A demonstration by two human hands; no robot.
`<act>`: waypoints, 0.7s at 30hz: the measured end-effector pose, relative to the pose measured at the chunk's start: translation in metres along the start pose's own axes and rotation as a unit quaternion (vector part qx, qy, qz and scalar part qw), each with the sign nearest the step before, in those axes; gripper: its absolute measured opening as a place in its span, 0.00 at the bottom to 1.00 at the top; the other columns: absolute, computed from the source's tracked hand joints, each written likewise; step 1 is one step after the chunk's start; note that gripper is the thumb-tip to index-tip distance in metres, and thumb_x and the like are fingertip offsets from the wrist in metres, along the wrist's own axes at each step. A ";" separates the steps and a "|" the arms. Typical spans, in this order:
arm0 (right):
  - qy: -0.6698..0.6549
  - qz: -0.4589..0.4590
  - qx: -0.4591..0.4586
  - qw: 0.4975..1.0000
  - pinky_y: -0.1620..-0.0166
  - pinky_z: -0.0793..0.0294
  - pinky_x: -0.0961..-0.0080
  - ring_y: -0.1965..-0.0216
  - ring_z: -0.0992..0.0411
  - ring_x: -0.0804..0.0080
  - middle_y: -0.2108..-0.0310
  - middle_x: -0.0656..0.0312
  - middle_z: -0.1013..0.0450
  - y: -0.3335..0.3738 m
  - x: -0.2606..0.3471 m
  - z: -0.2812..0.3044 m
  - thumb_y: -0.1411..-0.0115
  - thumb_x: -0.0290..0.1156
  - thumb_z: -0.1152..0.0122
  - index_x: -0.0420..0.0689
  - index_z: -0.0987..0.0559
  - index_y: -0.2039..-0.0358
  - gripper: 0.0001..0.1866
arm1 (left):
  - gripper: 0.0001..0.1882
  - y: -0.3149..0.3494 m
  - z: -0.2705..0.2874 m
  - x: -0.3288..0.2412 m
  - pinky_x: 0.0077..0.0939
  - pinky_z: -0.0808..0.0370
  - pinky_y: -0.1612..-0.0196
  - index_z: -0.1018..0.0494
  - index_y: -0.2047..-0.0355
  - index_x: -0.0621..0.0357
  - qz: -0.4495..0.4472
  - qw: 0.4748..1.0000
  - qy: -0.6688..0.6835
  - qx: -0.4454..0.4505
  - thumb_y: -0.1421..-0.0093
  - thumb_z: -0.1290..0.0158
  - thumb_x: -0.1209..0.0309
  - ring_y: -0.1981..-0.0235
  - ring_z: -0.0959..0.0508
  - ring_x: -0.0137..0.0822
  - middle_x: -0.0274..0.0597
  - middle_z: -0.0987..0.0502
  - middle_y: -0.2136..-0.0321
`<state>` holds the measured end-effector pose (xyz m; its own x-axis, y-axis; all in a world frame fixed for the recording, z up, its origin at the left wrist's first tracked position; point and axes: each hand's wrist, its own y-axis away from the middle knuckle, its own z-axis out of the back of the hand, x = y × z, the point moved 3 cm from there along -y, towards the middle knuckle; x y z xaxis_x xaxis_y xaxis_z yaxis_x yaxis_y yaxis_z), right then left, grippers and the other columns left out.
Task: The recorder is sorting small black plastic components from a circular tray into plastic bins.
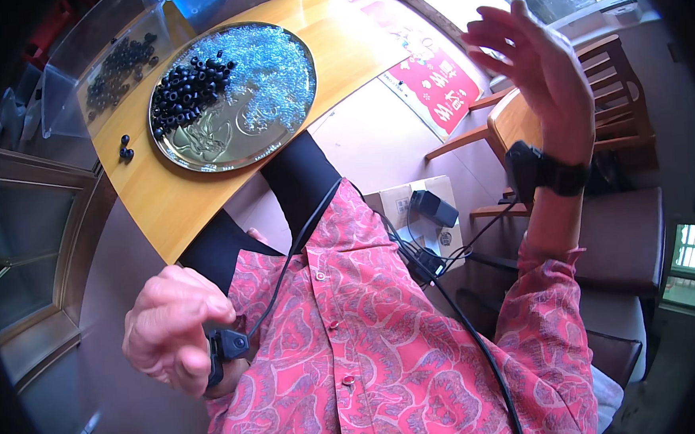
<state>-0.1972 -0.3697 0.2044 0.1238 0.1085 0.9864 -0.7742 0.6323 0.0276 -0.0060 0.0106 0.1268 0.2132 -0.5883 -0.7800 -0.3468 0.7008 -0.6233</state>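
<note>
My right hand [533,66] is raised at the upper right, away from the table, fingers spread and nothing in it. A black strap with a small camera [526,166] circles that wrist. Low at the left, in front of my shirt, my left hand [171,327] has loosely curled fingers, thumb apart, and no visible object; it wears a similar small camera [232,343]. A round metal tray [228,149] lies on the wooden table [167,200]. It bears a heap of black beads [193,91] and a spread of small clear bluish pieces [275,74]. Neither hand touches it.
A few loose black beads [125,149] lie beside the tray. A clear plastic box [69,83] with more stands left; a blue bin [227,0] is behind. Cables [474,328] cross my shirt. A wooden chair [517,123] and a cardboard box [394,202] stand right.
</note>
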 end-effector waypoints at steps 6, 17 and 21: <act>-0.264 0.056 0.010 0.963 0.43 0.33 0.58 0.51 0.29 0.57 0.56 0.56 0.26 -0.031 0.020 -0.028 0.35 0.36 0.47 0.39 0.27 0.54 0.15 | 0.13 -0.037 -0.030 -0.027 0.20 0.24 0.71 0.24 0.68 0.60 -0.047 0.985 0.121 0.113 0.43 0.38 0.63 0.71 0.23 0.32 0.43 0.23 0.69; -0.439 -0.067 -0.128 0.887 0.49 0.29 0.65 0.60 0.26 0.65 0.64 0.58 0.25 0.107 -0.079 -0.022 0.32 0.35 0.52 0.36 0.27 0.55 0.15 | 0.08 -0.056 -0.078 -0.035 0.18 0.21 0.69 0.21 0.66 0.52 -0.097 0.958 0.244 0.118 0.45 0.36 0.67 0.75 0.21 0.32 0.42 0.19 0.73; -0.587 -0.074 -0.115 0.798 0.50 0.29 0.62 0.61 0.26 0.64 0.67 0.56 0.25 0.102 -0.111 -0.041 0.33 0.31 0.52 0.37 0.26 0.60 0.11 | 0.23 -0.075 -0.087 -0.029 0.30 0.24 0.72 0.35 0.39 0.31 -0.162 0.902 0.274 0.292 0.35 0.51 0.65 0.76 0.23 0.36 0.46 0.21 0.69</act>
<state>-0.2643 -0.2855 0.0915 -0.5684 -0.6878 0.4515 -0.6536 0.7108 0.2601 -0.0653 -0.0598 0.2011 -0.3213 -0.7994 -0.5076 0.2262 0.4558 -0.8609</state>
